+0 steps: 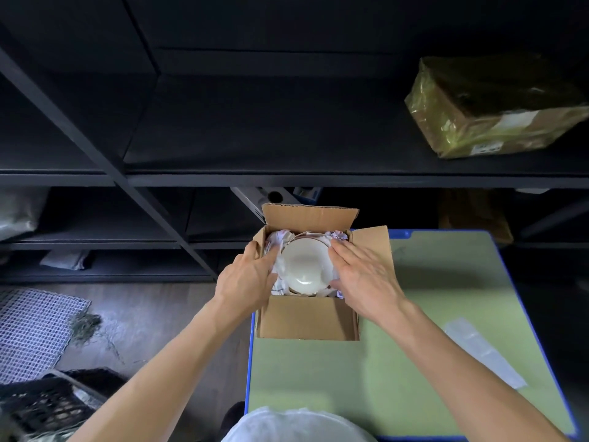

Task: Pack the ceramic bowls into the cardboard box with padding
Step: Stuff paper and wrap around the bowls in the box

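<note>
An open cardboard box (306,319) stands on the far left corner of a green table (398,362). Inside it a white ceramic bowl (304,266) sits upright, with the rim of another bowl showing under it. Crumpled white paper padding (280,239) fills the gaps around the bowls. My left hand (247,275) reaches over the box's left wall, fingers straight, pressing the padding beside the bowl. My right hand (363,272) lies flat over the right side, fingers extended onto the padding at the bowl's edge.
Dark metal shelving (223,180) stands right behind the box; a taped cardboard parcel (490,106) lies on its upper right shelf. A strip of tape (484,352) lies on the table's right part. On the floor at left are a mesh mat (35,330) and a black crate (47,406).
</note>
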{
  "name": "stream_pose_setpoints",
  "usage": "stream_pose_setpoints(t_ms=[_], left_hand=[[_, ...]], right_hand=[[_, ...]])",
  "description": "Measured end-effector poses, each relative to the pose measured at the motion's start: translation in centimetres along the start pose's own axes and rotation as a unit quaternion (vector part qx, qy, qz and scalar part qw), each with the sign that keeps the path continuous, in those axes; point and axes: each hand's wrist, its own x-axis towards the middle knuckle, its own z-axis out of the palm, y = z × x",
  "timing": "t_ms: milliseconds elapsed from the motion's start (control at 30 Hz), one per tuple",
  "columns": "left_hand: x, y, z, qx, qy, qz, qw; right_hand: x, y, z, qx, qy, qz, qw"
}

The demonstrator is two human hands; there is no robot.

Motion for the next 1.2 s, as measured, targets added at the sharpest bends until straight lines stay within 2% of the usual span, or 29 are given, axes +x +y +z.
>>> stream_pose_setpoints(t_ms=[200, 300, 367, 467, 800, 967, 1033, 1200], left_hand=[[-0.6, 0.9, -0.3, 0.052, -0.002, 0.002, 0.999], [-0.5, 0.1, -0.8, 0.059, 0.040, 0.058, 0.996], [-0.3, -0.4, -1.2, 0.068, 0.040, 0.082, 0.994], [0.0, -0.2, -1.4, 0.059, 0.029, 0.075, 0.995], [0.4, 0.8, -1.5, 0.040, 0.006, 0.052, 0.998], [0.2, 0.2, -2.4, -0.021, -0.043, 0.052, 0.997], [-0.1, 0.0, -2.8, -0.021, -0.029, 0.058, 0.998], [-1.4, 1.6, -2.4, 0.033, 0.069, 0.095, 0.993]], right_hand=[[-0.2, 0.1, -0.6, 0.036, 0.003, -0.012, 0.999], [-0.6, 1.4, -1.5, 0.046, 0.003, -0.014, 0.999], [-0.7, 1.9, -1.7, 0.032, -0.003, -0.013, 0.999], [-0.6, 1.6, -1.3, -0.010, 0.000, -0.006, 1.000], [0.5, 0.6, -0.9, -0.042, -0.016, 0.041, 0.998], [0.0, 0.6, -1.3, -0.059, -0.010, 0.028, 0.998], [-0.3, 0.7, -1.4, -0.053, 0.003, 0.024, 0.998], [-1.7, 0.5, -2.0, -0.028, 0.032, 0.017, 0.999]])
